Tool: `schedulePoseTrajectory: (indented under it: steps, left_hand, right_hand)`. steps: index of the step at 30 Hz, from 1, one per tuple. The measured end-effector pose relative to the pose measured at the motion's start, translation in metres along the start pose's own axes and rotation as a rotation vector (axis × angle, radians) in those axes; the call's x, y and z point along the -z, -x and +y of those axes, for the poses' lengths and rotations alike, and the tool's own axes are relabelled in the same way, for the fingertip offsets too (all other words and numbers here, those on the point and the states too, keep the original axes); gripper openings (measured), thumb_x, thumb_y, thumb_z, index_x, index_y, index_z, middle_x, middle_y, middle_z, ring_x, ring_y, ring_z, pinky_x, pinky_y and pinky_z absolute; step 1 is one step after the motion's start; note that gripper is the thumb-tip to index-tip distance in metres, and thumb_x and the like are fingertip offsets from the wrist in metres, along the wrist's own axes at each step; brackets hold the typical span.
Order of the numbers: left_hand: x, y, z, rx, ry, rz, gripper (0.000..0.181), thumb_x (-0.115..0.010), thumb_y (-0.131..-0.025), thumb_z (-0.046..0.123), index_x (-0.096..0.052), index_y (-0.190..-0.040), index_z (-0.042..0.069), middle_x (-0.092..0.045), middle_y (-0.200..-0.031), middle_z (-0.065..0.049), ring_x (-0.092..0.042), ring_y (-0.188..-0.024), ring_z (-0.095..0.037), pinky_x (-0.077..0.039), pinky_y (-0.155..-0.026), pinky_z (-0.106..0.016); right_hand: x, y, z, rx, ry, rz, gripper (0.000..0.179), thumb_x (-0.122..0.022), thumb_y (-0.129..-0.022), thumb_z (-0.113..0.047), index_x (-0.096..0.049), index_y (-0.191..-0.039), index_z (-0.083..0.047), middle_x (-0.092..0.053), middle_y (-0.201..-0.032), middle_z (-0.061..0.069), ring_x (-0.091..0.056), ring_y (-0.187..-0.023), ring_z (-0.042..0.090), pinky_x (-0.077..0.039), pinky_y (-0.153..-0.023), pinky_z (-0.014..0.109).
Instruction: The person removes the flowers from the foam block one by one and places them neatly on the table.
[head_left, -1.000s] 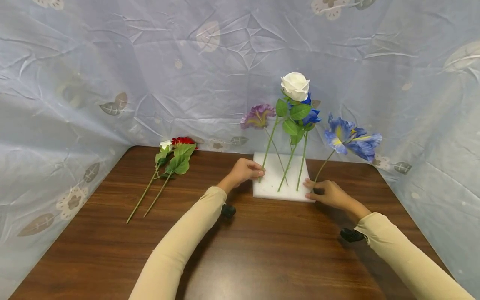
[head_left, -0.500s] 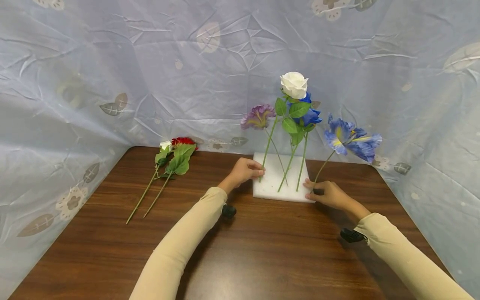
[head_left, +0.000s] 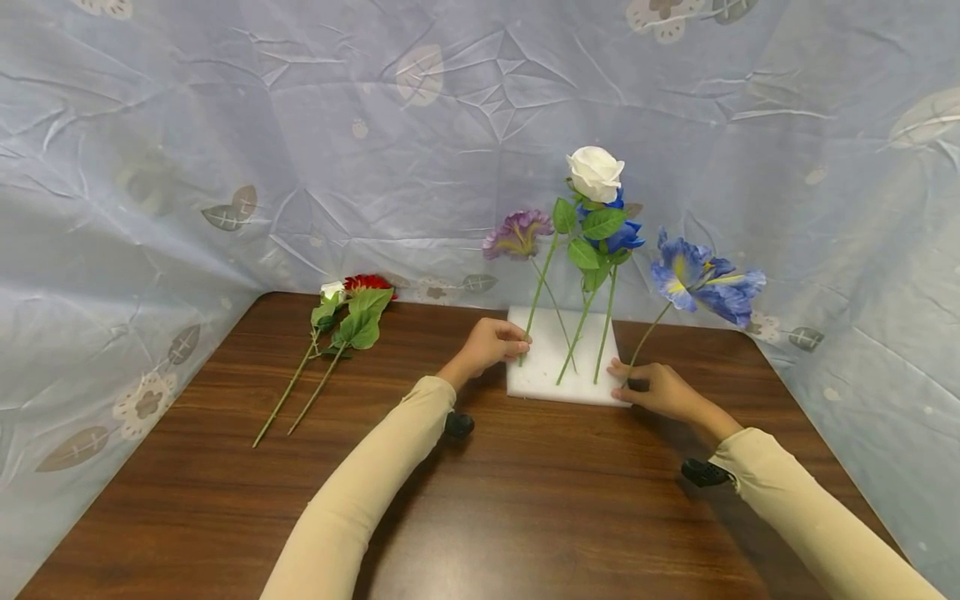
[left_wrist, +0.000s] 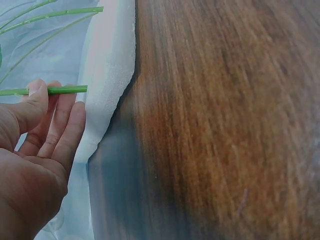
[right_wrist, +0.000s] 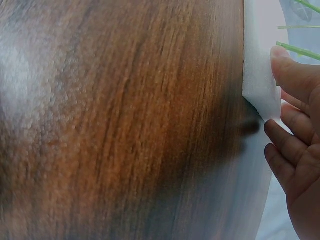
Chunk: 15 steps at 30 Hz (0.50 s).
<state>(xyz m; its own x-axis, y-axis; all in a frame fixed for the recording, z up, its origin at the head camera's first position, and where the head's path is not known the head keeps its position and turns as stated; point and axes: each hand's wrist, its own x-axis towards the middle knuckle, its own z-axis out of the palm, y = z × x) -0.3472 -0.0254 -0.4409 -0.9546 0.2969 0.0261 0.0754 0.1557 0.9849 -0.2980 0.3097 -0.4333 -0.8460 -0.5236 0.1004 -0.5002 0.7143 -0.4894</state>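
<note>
On the dark tabletop [head_left: 487, 517] sits the white foam block [head_left: 540, 383], left fingers [left_wrist: 74, 125] pinching a slanting green stem [left_wrist: 70, 90] at its left side, right fingers [right_wrist: 286, 139] gripping its right edge, probably to steady those flowers [head_left: 596, 175].

Leaning green stems [left_wrist: 67, 90] in white foam [head_left: 543, 360]

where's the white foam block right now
In the head view, the white foam block sits on the wooden table, right of centre towards the back, between the left hand and the right hand.
</note>
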Motion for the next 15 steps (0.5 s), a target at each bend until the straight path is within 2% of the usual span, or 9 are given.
schedulePoseTrajectory:
  steps: [6, 15]
  left_hand:
    - [0.0007, 0.0015, 0.0034, -0.004, 0.023, -0.002, 0.019, -0.073, -0.092, 0.001, -0.073, -0.110, -0.006, -0.075, -0.111, -0.022, -0.074, -0.099, -0.034, -0.063, -0.085, -0.049]
    - [0.0006, 0.0030, 0.0061, -0.024, 0.000, 0.006, 0.019, -0.074, -0.090, -0.001, -0.074, -0.108, -0.007, -0.075, -0.110, -0.022, -0.076, -0.091, -0.030, -0.065, -0.080, -0.045]
  right_hand:
    - [-0.0009, -0.0005, 0.0000, 0.001, 0.019, 0.002, 0.047, -0.076, -0.093, -0.023, -0.066, -0.132, 0.000, -0.059, -0.139, 0.021, -0.059, -0.126, 0.042, -0.051, -0.100, 0.058]
    - [-0.0016, -0.0001, 0.0020, -0.002, 0.013, 0.003, 0.047, -0.076, -0.093, -0.023, -0.065, -0.133, 0.000, -0.059, -0.140, 0.021, -0.058, -0.128, 0.043, -0.050, -0.101, 0.058]
